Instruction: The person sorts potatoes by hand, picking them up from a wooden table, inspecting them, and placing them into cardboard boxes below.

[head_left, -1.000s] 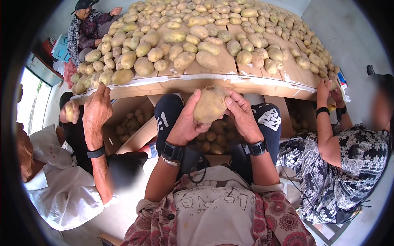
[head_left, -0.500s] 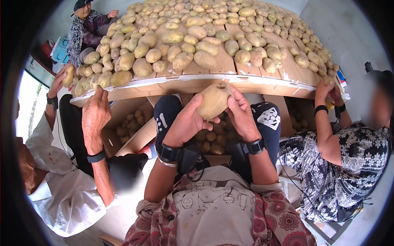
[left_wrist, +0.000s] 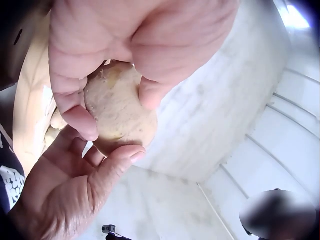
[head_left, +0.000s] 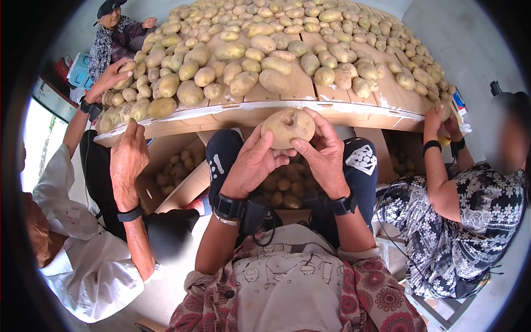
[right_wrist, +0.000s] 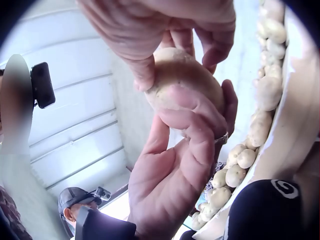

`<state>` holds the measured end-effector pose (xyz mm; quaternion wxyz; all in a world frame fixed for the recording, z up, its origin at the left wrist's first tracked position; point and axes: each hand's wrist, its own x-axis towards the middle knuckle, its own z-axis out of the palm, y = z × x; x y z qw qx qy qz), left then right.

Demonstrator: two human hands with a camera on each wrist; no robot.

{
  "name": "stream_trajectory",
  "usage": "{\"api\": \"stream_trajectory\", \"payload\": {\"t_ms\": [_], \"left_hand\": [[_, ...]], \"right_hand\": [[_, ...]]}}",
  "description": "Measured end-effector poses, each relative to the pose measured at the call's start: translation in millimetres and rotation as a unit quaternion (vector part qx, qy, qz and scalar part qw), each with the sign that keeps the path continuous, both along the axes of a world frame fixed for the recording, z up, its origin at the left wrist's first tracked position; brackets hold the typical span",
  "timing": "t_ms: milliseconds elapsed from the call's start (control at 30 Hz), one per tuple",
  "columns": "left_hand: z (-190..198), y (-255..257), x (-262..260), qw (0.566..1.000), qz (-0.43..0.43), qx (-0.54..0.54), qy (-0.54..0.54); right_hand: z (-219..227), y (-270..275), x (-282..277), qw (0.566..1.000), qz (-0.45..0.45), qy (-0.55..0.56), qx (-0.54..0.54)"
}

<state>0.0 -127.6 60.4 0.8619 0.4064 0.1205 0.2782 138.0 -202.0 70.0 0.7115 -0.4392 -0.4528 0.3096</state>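
A large pale-yellow potato [head_left: 274, 131] is held between both hands in front of the cardboard-covered table edge. A dark hollow [head_left: 289, 118] in its skin faces up toward the head camera. My left hand [head_left: 249, 169] grips its left end, thumb on the near side and fingers beneath. At the right end my right hand [head_left: 325, 157] pinches it, thumb across the near face and fingers behind. The left wrist view has the left fingers around the potato [left_wrist: 120, 107], with the right thumb along its lower side. Both hands also meet on the potato [right_wrist: 187, 82] in the right wrist view.
Many potatoes [head_left: 260, 44] cover the table, whose cardboard front edge [head_left: 221, 119] has torn white tape. Below it are boxes holding potatoes [head_left: 287, 188], between and beside my knees. People sit close on the left [head_left: 83, 243] and right [head_left: 459, 221]; another sits at the back left.
The potato has turned and tipped, bringing its hollow round to the camera, and my right thumb has shifted onto its near face. The left neighbour's far hand has carried a potato to the pile.
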Motion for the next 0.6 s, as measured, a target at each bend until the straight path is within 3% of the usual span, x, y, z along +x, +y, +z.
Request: {"api": "stream_trajectory", "payload": {"t_ms": [133,167,233,267,333,467,533,600], "left_hand": [[3.6,0.9,-5.2,1.0,0.009,-0.009,-0.004],[4.8,1.1,-5.4,0.996,0.067,0.054,0.028],[0.0,7.2,-3.0,0.964,0.177,0.191,0.053],[1.6,8.9,-2.6,0.964,0.178,0.192,0.053],[5.2,8.8,-3.5,0.92,0.216,0.319,0.074],[25.3,4.7,-5.3,0.881,0.224,0.396,0.128],[35.4,0.0,-5.2,0.831,0.227,0.473,0.184],[35.5,-2.3,-3.3,0.811,0.238,0.496,0.2]], "right_hand": [[-7.1,2.4,6.7,0.998,0.052,0.025,-0.011],[-9.9,3.3,9.2,0.995,0.087,0.045,0.001],[-13.8,3.0,12.3,0.992,0.102,0.063,-0.032],[-14.9,3.8,13.4,0.988,0.117,0.081,-0.066],[-17.9,4.5,13.2,0.987,0.126,0.079,-0.064],[-24.0,7.4,12.9,0.986,0.135,0.079,-0.061],[-26.4,7.7,11.3,0.985,0.138,0.086,-0.058],[-28.4,8.6,10.9,0.984,0.138,0.1,-0.055]]}}
